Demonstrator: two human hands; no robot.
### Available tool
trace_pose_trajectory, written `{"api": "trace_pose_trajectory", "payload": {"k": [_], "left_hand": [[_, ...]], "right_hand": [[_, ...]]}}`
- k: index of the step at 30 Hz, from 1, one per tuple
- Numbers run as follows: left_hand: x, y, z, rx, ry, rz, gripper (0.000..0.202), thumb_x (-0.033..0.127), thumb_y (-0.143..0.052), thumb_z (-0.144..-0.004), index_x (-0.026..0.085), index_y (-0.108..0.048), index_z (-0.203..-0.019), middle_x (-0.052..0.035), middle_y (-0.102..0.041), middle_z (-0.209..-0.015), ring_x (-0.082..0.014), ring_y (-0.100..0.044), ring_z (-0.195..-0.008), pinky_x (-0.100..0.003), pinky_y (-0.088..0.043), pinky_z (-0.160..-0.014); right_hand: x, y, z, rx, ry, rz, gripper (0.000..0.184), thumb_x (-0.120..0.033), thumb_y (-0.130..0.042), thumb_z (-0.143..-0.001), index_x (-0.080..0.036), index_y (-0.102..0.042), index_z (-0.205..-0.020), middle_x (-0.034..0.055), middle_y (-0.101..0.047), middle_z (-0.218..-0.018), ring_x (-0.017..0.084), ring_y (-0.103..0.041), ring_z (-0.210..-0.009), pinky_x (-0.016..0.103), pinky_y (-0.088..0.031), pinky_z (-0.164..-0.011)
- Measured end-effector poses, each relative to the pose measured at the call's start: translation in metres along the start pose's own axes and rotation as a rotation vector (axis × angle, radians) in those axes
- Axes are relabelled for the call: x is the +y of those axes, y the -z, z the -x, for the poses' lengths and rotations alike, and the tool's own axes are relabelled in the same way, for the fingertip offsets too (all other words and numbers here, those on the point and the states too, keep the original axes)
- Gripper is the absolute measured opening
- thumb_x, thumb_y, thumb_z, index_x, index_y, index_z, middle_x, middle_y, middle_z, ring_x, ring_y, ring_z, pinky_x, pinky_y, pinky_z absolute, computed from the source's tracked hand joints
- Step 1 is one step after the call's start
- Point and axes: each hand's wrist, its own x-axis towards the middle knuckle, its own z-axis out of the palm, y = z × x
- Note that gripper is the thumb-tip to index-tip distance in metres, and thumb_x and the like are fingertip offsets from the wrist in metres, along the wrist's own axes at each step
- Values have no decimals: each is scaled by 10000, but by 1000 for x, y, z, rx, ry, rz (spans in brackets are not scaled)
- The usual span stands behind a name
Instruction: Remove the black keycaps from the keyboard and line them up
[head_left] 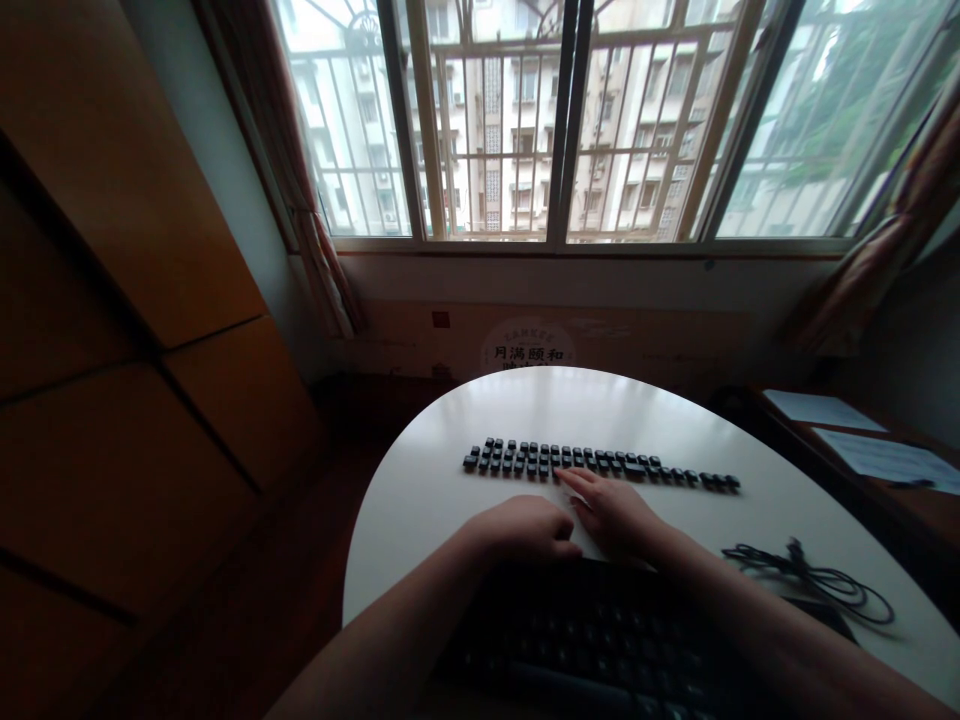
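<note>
Small black keycaps (pixel 519 465) stand in several rows on the white round table (pixel 420 520). My right hand (pixel 619 510) reaches in from the right, fingers stretched forward, their tips touching a keycap at the near edge of the rows. Its thumb stays apart from those fingertips. Beside it on the left, my left hand (pixel 525 525) is closed with its fingers curled under; whatever they hold is hidden. Just below both hands lies a black keyboard (pixel 592 640), dark and partly covered by my forearms.
A coiled black cable (pixel 817 580) lies on the table at the right. Papers (pixel 877 455) and a pen rest on a dark surface beyond the right edge. Wooden cabinets (pixel 112 450) stand at the left, and a barred window (pixel 495 130) is ahead.
</note>
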Motion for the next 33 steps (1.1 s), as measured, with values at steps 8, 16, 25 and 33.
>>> {"api": "trace_pose_trajectory", "payload": {"k": [8,16,25,33], "left_hand": [[-1,-1,-2,3,-22,-1,324,443,-531,-901,178,-696,-812,-38,-660,-720,-173,-560,-606,-271,-381,-546],[-3,-2,-2,-1,-19,-18,345,462,-518,-909,182,-705,-830,-43,-667,-730,-177,-566,-614,-279,-398,-571],[-5,-4,-3,20,-30,-22,355,465,-519,-894,181,-702,-788,-39,-655,-699,-176,-551,-596,-277,-367,-534],[-1,-1,-2,15,-21,-43,353,463,-517,-899,181,-708,-806,-40,-659,-705,-183,-551,-601,-287,-374,-542]], "right_hand": [[-3,-1,-2,-36,-29,16,609,-192,-459,-894,-200,-411,-1502,110,-509,-1473,292,-676,-1055,377,-502,-879],[-2,-2,-2,-29,-45,27,612,-201,-455,-897,-157,-400,-1505,128,-501,-1478,313,-674,-1070,392,-506,-871],[-3,-1,-2,-19,-30,-9,586,-185,-478,-883,-190,-461,-1469,105,-497,-1488,295,-641,-1151,370,-494,-927],[-1,-3,-2,-4,-15,-17,602,-176,-467,-883,-139,-434,-1483,137,-512,-1470,318,-631,-1174,412,-506,-957]]}}
